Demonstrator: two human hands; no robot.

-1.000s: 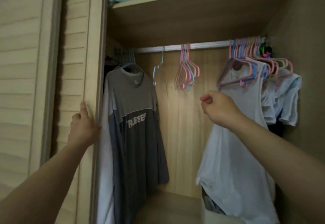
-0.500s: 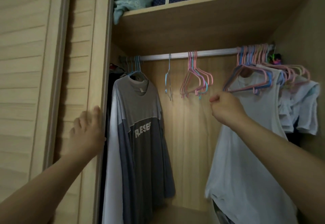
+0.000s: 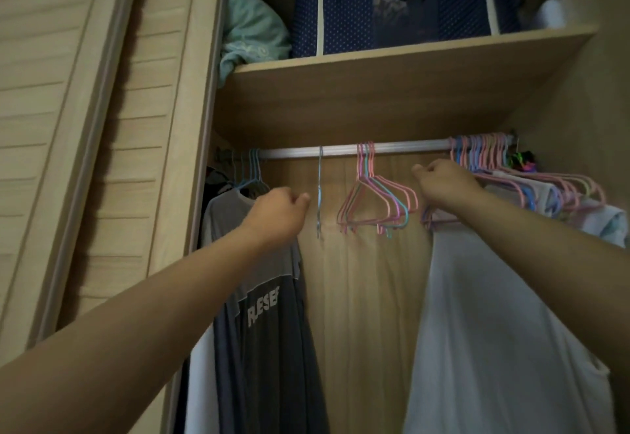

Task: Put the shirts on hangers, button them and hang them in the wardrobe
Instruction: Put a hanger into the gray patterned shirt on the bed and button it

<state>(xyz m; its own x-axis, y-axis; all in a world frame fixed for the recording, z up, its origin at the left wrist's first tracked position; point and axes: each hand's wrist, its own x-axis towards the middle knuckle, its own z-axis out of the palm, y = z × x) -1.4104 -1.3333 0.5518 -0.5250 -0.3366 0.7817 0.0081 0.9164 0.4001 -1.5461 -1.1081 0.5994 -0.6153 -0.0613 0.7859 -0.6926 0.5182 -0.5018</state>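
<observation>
A: Inside the open wardrobe, under the pale wooden shelf [image 3: 392, 92], a silver metal hanging rail [image 3: 341, 153] runs left to right. Task thing right now is the loose bunch of thin pink and teal wire hangers [image 3: 376, 201], mid-rail, empty, between both hands.

B: Hands?

A: Left hand [image 3: 278, 213] curled, fingertips just beside the single pale blue wire hanger [image 3: 319, 195]; can't tell if it touches it, nothing clearly held. Right hand [image 3: 443, 183] curled too, up against the crowded pink and blue hangers at the right end [image 3: 484, 154]; whether it pinches one is hidden by the knuckles.

B: How would the hangers handle?

A: My guess: very light, thin, stiff but springy, smooth coating so a bit slippery, and bunched like that they'll likely tangle. Best hold is the neck just below the hook, lift up off the rail, one at a time.

B: Shirts to hang?

A: None off-hanger in view. A grey T-shirt with white lettering [image 3: 272, 314] hangs left, a loose white sleeveless garment [image 3: 494, 331] right; both soft, limp.

B: Room?

A: Dim. Louvred beige sliding door [image 3: 85, 126] at left, a navy dotted fabric storage box [image 3: 402, 3] and crumpled teal cloth [image 3: 252, 34] on the shelf. Free rail only in the middle.
</observation>
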